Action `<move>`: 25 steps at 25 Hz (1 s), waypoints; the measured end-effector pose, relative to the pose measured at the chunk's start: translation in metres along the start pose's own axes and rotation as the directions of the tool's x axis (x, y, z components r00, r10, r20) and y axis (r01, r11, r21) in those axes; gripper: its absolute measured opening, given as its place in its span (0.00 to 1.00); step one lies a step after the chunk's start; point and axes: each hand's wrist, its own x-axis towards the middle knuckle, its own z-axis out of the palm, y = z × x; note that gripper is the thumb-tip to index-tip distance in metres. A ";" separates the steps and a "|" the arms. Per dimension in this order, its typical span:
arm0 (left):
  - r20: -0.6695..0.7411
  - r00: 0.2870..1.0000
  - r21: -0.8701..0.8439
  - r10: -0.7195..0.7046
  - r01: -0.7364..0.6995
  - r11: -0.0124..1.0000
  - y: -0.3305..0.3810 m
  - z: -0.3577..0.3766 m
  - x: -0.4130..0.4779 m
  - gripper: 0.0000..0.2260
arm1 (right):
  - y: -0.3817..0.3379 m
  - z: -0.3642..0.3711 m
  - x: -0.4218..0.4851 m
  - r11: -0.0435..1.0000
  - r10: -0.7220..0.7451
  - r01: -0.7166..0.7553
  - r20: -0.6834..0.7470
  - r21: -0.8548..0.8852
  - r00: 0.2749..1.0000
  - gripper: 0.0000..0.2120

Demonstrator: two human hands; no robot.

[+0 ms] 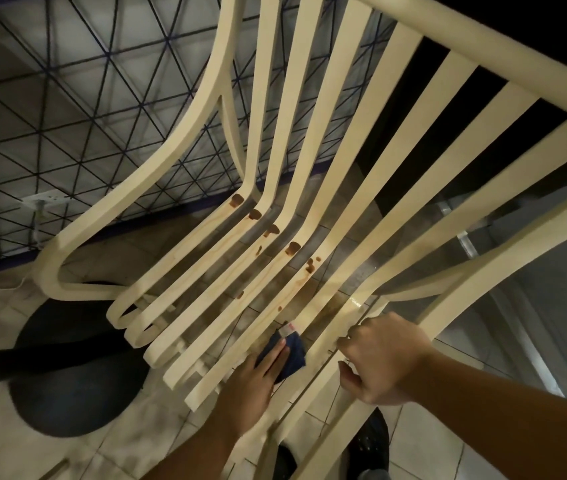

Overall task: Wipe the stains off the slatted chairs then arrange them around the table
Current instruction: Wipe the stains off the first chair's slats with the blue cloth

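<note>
Right now I am watching the slatted chair (pixel 185 136) standing on the tiled floor (pixel 15 445) directly below the camera, its seat facing up. The left hand (pixel 258 375) is pressing a dark blue cloth (pixel 292 355) flat onto the near end of the seat slats, fingers lying straight on top of it rather than wrapping it. The right hand (pixel 386 358) is clamping onto the front of the seat just beside the cloth, fingers curled round the edge.

I am judging the chair to be moulded plastic: light enough to drag or lift with one hand, stiff in the arms and top rail, a little springy in the thin slats. That is why I am reckoning the right hand's hold matters, since the frame may skid on smooth tile under a hard rub. For carrying it to the table, which I am not making out with any certainty here, I am thinking the top rail or an armrest is the place to hold, not a single slat. The cloth is looking soft and bunched, so it should be following the slat edges easily.

The brown stains (pixel 292 248) are sitting farther up, clustered at the bend where seat meets back, well apart from the cloth, with smears trailing down towards it.

A small pale tag (pixel 289 330) is showing at the cloth's far edge; I am failing to read anything on it.
</note>
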 end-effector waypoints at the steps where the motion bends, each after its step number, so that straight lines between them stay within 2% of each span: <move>1: -0.004 1.000 0.007 -0.007 0.007 1.000 -0.004 -0.002 -0.018 0.44 | 0.000 0.001 0.000 1.000 0.000 0.000 -0.006 -0.006 1.000 0.25; 3: -0.022 1.000 0.027 -0.005 0.005 1.000 -0.017 0.006 -0.050 0.44 | 0.000 0.002 -0.001 1.000 0.003 -0.004 -0.016 -0.017 1.000 0.26; 6: 0.047 0.996 0.069 0.073 -0.076 0.995 -0.034 0.027 -0.083 0.43 | -0.001 -0.001 -0.001 0.999 0.007 -0.008 -0.009 -0.036 1.000 0.26; 9: 0.110 0.994 0.017 0.000 -0.002 1.000 -0.035 0.020 -0.082 0.42 | -0.002 -0.001 0.000 0.998 0.013 -0.013 -0.003 -0.058 1.000 0.28; 12: 0.176 0.983 0.086 0.060 -0.076 0.993 -0.033 0.013 -0.077 0.32 | -0.002 -0.003 0.000 0.998 0.017 -0.017 0.003 -0.066 1.000 0.27; 13: 0.183 0.982 0.091 0.056 -0.074 0.993 -0.033 0.010 -0.078 0.31 | -0.003 -0.003 -0.001 0.998 0.017 -0.017 -0.002 -0.064 1.000 0.27; 14: 0.142 0.990 0.064 0.027 -0.037 0.997 -0.040 0.018 -0.079 0.35 | -0.003 -0.004 -0.001 0.998 0.018 -0.018 -0.007 -0.063 1.000 0.27; 16: 0.008 0.997 -0.138 -0.081 0.081 0.987 -0.037 0.014 -0.079 0.41 | -0.003 -0.004 0.000 0.998 0.019 -0.020 -0.009 -0.065 1.000 0.27; 17: -0.035 0.985 -0.301 -0.169 0.151 0.942 -0.029 0.003 -0.080 0.36 | -0.003 -0.004 0.000 0.998 0.020 -0.021 -0.008 -0.065 1.000 0.26; 18: -0.076 0.961 -0.454 -0.266 0.204 0.867 -0.019 -0.010 -0.079 0.28 | -0.002 -0.004 0.000 0.998 0.025 -0.025 -0.005 -0.065 1.000 0.26; 19: -0.090 0.929 -0.533 -0.358 0.259 0.806 -0.010 -0.023 -0.078 0.20 | -0.003 -0.005 0.000 0.997 0.030 -0.030 -0.002 -0.065 1.000 0.25; 21: -0.018 0.872 -0.667 -0.489 0.354 0.656 0.001 -0.041 -0.079 0.12 | -0.004 -0.005 0.000 0.997 0.039 -0.039 -0.005 -0.063 0.999 0.25; 22: 0.053 0.843 -0.766 -0.535 0.378 0.519 0.001 -0.046 -0.081 0.12 | -0.004 -0.005 0.000 0.997 0.041 -0.042 -0.009 -0.061 0.999 0.25; 23: 0.149 0.816 -0.882 -0.559 0.365 0.298 -0.001 -0.052 -0.082 0.13 | -0.004 -0.004 0.000 0.997 0.044 -0.045 -0.011 -0.059 0.999 0.25; 24: 0.249 0.791 -0.940 -0.558 0.337 0.059 -0.004 -0.059 -0.081 0.14 | -0.004 -0.004 0.000 0.997 0.047 -0.048 -0.011 -0.059 0.999 0.25; 25: 0.302 0.781 -0.952 -0.547 0.277 -0.130 -0.006 -0.064 -0.081 0.14 | -0.004 -0.004 0.000 0.997 0.048 -0.048 -0.010 -0.061 0.999 0.25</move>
